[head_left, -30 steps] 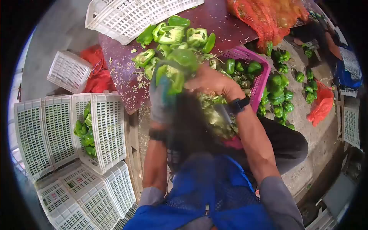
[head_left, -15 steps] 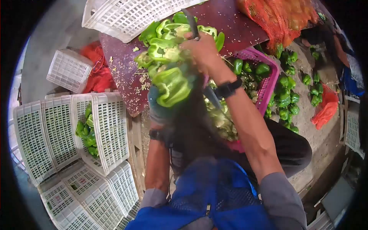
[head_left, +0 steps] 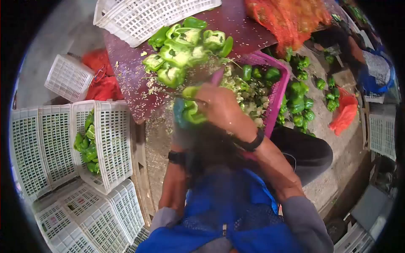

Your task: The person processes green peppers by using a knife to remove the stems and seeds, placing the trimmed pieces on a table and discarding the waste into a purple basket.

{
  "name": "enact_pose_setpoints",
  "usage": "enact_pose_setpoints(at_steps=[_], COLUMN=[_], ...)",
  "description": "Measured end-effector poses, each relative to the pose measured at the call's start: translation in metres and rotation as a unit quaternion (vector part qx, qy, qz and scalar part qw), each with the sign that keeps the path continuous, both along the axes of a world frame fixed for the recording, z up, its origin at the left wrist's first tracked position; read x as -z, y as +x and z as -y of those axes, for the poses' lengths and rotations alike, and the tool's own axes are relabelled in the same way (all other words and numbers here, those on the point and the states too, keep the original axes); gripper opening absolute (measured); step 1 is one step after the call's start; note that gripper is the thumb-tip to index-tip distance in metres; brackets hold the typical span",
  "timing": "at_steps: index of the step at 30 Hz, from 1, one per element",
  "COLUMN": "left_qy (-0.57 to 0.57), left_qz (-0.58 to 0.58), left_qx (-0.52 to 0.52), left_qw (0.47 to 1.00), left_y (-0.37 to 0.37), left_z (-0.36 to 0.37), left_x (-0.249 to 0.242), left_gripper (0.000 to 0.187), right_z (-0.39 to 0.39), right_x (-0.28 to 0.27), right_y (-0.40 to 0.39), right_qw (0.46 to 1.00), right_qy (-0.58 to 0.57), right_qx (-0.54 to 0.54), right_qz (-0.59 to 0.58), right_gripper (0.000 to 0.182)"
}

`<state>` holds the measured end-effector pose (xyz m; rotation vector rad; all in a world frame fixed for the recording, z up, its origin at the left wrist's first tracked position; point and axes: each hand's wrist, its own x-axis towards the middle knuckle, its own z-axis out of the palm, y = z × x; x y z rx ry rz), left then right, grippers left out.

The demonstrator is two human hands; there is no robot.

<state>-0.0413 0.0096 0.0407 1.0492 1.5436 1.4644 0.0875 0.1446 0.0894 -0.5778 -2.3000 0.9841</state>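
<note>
Cut green peppers (head_left: 175, 52) lie in a pile on the dark red table (head_left: 232, 19). Just below the pile, my left hand (head_left: 181, 116), in a grey-green glove, holds a green pepper (head_left: 193, 113) with its opened side up. Closed around a knife, my right hand (head_left: 221, 105) is at the pepper's right side; the knife's blade (head_left: 185, 99) is blurred and crosses the pepper. To the right of my right hand stands a pink crate (head_left: 278, 95) with pepper cores and whole green peppers in it.
White crates (head_left: 114, 143) stand at the left, one with green peppers inside. Another white crate (head_left: 152, 19) lies on the table. Orange net sacks (head_left: 289, 21) are at the top. Loose green peppers (head_left: 297, 101) and a red net (head_left: 345, 111) lie on the floor at right.
My right hand has come down from the pile to the pepper in my left hand. The knife now crosses that pepper. The whole view has shifted slightly.
</note>
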Motion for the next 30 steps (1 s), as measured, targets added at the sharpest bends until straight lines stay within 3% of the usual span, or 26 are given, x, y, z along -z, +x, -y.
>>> enact_pose_setpoints(at_steps=[1,3,5,6,8,9,10,11,12,13,14,15,16,17,19,20,22,23,25,27,29,30], left_qy=[0.011,0.028,0.087,0.058,0.052,0.043,0.032,0.019,-0.051,-0.028,-0.005,0.017,0.0,-0.01,-0.03,-0.042,-0.033,-0.011,-0.067,-0.133,-0.12,-0.173], left_qz=[0.144,0.42,0.284,0.172,-0.02,-0.013,-0.007,0.0,0.257,0.168,0.08,-0.007,-0.087,-0.114,-0.169,-0.238,-0.413,-0.514,-0.59,-0.678,-0.754,-0.744], left_qx=[-0.006,-0.014,0.052,0.037,0.004,0.003,0.001,0.002,-0.038,-0.043,-0.048,-0.052,-0.043,-0.062,-0.107,-0.116,-0.132,-0.137,-0.111,-0.089,-0.075,-0.071], left_qw=[0.989,0.907,0.954,0.983,0.998,0.999,0.999,1.0,0.964,0.984,0.996,0.998,0.995,0.992,0.979,0.963,0.901,0.847,0.796,0.717,0.641,0.641], left_y=[0.008,0.022,0.03,0.032,0.05,0.053,0.055,0.058,0.06,0.059,0.057,0.052,0.038,0.031,0.016,0.004,-0.036,-0.06,-0.09,-0.138,-0.187,-0.204], left_z=[0.006,0.011,-0.005,-0.009,-0.012,-0.011,-0.01,-0.008,-0.005,-0.003,0.0,0.005,0.01,0.014,0.024,0.03,0.046,0.057,0.077,0.106,0.135,0.142], left_x=[0.001,0.007,-0.007,-0.014,-0.031,-0.03,-0.027,-0.026,-0.032,-0.036,-0.038,-0.039,-0.038,-0.043,-0.065,-0.075,-0.074,-0.067,-0.087,-0.098,-0.106,-0.117], left_gripper=[0.052,0.06,0.067,0.066,0.067,0.066,0.066,0.066,0.066,0.066,0.066,0.067,0.08,0.082,0.085,0.085,0.085,0.087,0.087,0.086,0.083,0.084], right_z=[0.005,0.018,0.034,0.045,0.049,0.047,0.049,0.048,0.042,0.034,0.025,0.015,0.003,-0.01,-0.035,-0.054,-0.091,-0.11,-0.124,-0.139,-0.156,-0.162], right_x=[0.001,0.004,0.013,0.015,0.046,0.054,0.014,0.016,0.022,0.032,0.054,0.077,0.103,0.143,0.222,0.192,0.193,0.218,0.233,0.2,0.191,0.188], right_y=[0.008,0.019,0.027,0.029,0.035,0.036,0.042,0.05,0.062,0.076,0.09,0.1,0.107,0.116,0.137,0.131,0.128,0.135,0.142,0.142,0.15,0.151], right_qw=[1.0,0.997,0.99,0.966,0.899,0.855,0.756,0.746,0.734,0.723,0.746,0.741,0.735,0.73,0.841,0.759,0.778,0.853,0.875,0.867,0.865,0.859], right_qy=[-0.012,-0.044,-0.063,-0.196,-0.326,-0.386,-0.535,-0.551,-0.564,-0.577,-0.565,-0.557,-0.549,-0.54,-0.361,-0.465,-0.39,-0.2,0.016,0.05,0.087,0.087], right_qx=[0.007,0.044,0.096,0.144,0.247,0.291,0.32,0.327,0.335,0.345,0.343,0.366,0.387,0.406,0.352,0.411,0.485,0.481,0.445,0.427,0.407,0.408], right_qz=[-0.003,-0.049,-0.08,-0.092,-0.156,-0.188,-0.199,-0.185,-0.172,-0.16,-0.076,-0.087,-0.097,-0.105,-0.196,-0.199,-0.083,0.037,0.189,0.252,0.281,0.297], right_gripper=[0.014,0.009,0.006,0.003,0.009,0.012,0.022,0.024,0.026,0.029,0.032,0.03,0.03,0.032,0.024,0.023,0.022,0.021,0.022,0.024,0.032,0.034])
